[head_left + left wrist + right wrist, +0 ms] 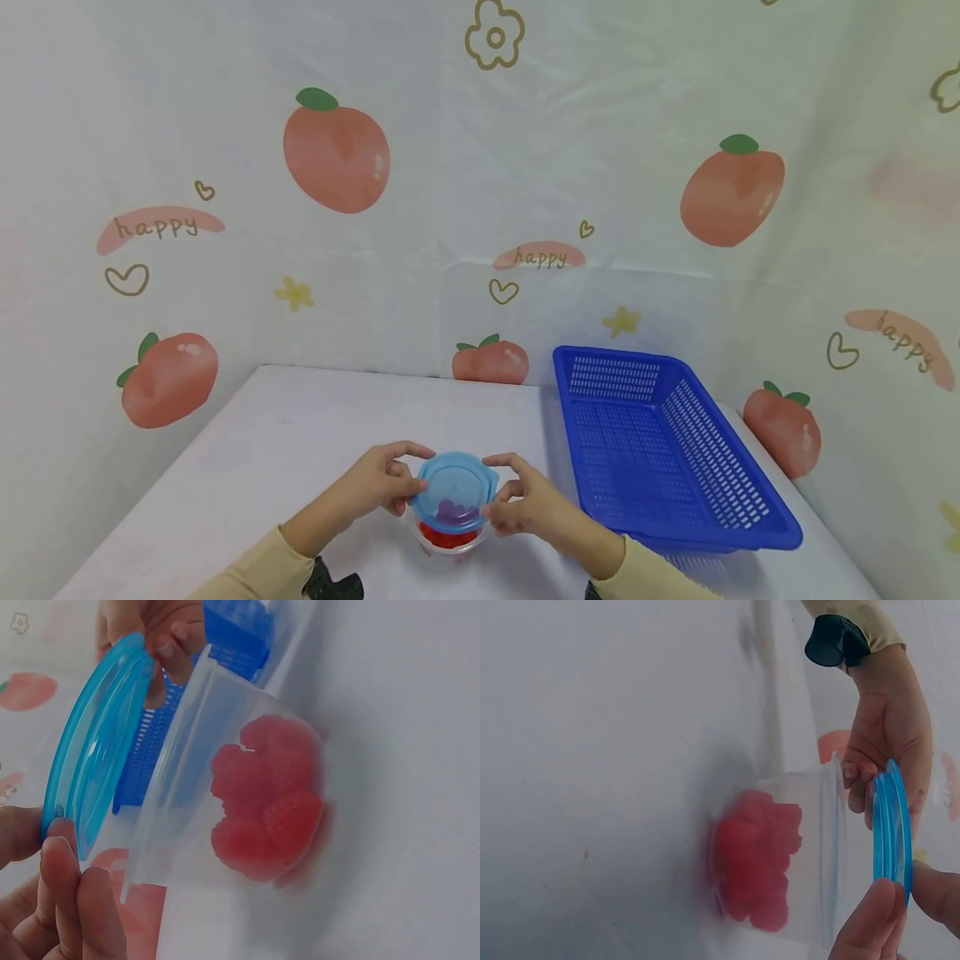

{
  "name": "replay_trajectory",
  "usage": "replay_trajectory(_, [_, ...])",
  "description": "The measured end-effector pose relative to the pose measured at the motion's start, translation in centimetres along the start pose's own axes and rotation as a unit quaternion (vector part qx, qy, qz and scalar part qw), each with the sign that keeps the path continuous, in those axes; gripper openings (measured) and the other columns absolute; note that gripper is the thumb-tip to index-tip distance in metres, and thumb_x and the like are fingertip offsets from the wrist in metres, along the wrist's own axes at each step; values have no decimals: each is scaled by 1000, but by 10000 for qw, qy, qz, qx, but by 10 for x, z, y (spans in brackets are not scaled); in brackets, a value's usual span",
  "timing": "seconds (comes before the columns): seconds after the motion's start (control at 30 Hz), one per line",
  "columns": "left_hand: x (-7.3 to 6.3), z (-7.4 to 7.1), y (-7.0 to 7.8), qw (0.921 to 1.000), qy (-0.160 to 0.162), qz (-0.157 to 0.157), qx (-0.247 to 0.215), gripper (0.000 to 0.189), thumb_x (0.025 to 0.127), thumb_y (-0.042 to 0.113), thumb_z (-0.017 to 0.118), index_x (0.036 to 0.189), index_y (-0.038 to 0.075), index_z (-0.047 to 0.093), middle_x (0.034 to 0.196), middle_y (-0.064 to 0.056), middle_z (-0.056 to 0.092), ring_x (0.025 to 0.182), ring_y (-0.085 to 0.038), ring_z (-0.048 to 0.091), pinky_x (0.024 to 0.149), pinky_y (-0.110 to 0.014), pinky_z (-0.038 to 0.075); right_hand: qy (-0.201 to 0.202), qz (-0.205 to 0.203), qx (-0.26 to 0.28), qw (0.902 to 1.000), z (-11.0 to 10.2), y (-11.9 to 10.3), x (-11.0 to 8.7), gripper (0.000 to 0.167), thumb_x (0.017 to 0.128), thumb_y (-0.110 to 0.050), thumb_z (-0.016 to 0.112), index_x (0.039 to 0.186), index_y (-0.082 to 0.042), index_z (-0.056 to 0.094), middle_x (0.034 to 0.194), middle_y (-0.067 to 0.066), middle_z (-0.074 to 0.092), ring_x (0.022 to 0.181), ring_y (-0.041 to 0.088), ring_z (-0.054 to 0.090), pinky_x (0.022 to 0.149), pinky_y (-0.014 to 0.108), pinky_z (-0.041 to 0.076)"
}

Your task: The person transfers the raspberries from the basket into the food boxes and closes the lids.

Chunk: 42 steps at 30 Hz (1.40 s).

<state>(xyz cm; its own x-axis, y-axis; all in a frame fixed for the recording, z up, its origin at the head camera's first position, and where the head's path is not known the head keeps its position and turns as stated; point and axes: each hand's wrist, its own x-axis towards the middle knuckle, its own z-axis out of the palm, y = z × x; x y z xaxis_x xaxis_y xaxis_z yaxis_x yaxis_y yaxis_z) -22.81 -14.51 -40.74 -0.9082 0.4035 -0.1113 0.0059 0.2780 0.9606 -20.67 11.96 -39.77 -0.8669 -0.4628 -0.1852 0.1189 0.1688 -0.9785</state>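
Note:
A round translucent blue lid [452, 477] is held above a clear plastic tub [174, 817] on the table. My left hand [381, 481] pinches the lid's left edge between thumb and fingers. On the opposite edge my right hand [531, 498] pinches it the same way. Both wrist views show a gap between lid and tub rim, with the lid tilted over the opening. Inside the tub lie several red raspberries [270, 796], gathered at the bottom. In the head view the lid covers most of the tub, and a purple patch shows through it.
A blue plastic basket [622, 442] with perforated walls stands to the right of my right hand. Under everything is a white table [315, 417]. Behind it hangs a white cloth [420, 167] printed with peaches, hearts and flowers.

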Motion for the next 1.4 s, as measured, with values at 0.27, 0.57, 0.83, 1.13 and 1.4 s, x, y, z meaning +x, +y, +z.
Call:
replay_trajectory(0.27, [-2, 0, -4, 9999, -78, 95, -19, 45, 86, 16, 72, 126, 1, 56, 60, 1, 56, 50, -9, 51, 51, -23, 51, 59, -30, -44, 10000, 6, 11, -1, 67, 81, -1, 72, 139, -4, 39, 73, 2, 55, 64, 12, 59, 63, 28, 56])
replay_trajectory(0.57, [-1, 2, -10, 9999, -87, 125, 81, 44, 86, 14, 72, 125, 2, 57, 59, 1, 56, 47, -9, 50, 49, -23, 51, -25, -141, -104, 9998, 7, 15, -2, 66, 81, -1, 71, 138, -1, 38, 72, 1, 55, 63, 12, 58, 61, 26, 55])
replay_trajectory(0.83, [0, 1, -10, 9998, -112, 97, 141, 43, 85, 14, 72, 124, 2, 58, 59, 2, 57, 47, -7, 50, 49, -22, 50, 54, -88, -243, 9997, 8, 16, 0, 66, 81, -2, 73, 138, -3, 39, 72, 2, 54, 61, 12, 57, 59, 26, 54])
replay_trajectory(1.13, [-1, 1, -10, 9997, -137, 68, 165, 44, 85, 14, 73, 125, 3, 58, 59, 2, 56, 46, -7, 49, 48, -21, 48, 133, 1, -382, 9992, 8, 17, 3, 66, 80, -3, 74, 138, -5, 41, 72, 1, 53, 59, 12, 57, 58, 27, 55])
replay_trajectory(1.4, [-1, 1, -11, 9997, -196, 40, 150, 44, 85, 13, 72, 125, 4, 58, 56, 3, 53, 47, -7, 47, 47, -18, 45, 127, 41, -452, 9989, 8, 16, 2, 66, 80, -4, 75, 137, -5, 42, 72, 1, 53, 61, 13, 57, 58, 28, 54])
